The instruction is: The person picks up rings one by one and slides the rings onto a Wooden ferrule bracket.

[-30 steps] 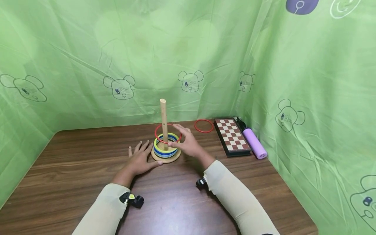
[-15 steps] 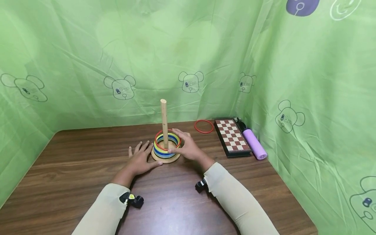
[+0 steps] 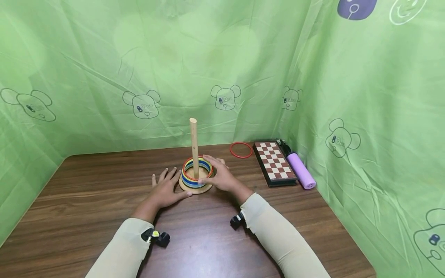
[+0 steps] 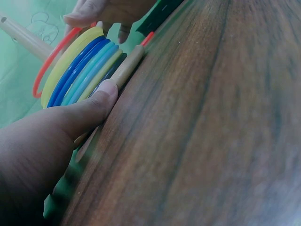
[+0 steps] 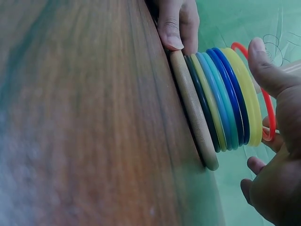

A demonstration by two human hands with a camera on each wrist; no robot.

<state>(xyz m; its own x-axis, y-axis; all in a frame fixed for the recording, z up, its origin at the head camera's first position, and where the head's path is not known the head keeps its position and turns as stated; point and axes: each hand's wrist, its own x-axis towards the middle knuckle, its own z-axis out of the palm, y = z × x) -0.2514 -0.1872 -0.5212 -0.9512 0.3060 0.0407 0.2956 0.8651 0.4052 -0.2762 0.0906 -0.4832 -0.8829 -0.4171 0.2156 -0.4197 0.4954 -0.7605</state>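
Observation:
In the head view a wooden peg (image 3: 194, 146) stands upright on a round wooden base (image 3: 189, 190). Around its foot lies a stack of rings (image 5: 221, 106) in yellow, blue, turquoise and dark colours. My right hand (image 3: 224, 177) holds a red ring (image 5: 270, 115) by its edge, between thumb and fingers. The ring encircles the peg at the top of the stack, and the right wrist view shows it tilted, part of it apart from the yellow ring below. My left hand (image 3: 165, 192) has its fingers spread on the table, its thumb touching the base's edge.
A second red ring (image 3: 241, 150) lies flat behind my right hand. To the right are a checkered game board (image 3: 274, 162) and a purple cylinder (image 3: 301, 170) with a black end. Green curtains (image 3: 180, 77) enclose the brown wooden table (image 3: 104, 181) at the back and sides.
My right hand has moved down with the red ring, from partway up the peg to the top of the stack. The left hand has stayed at the base.

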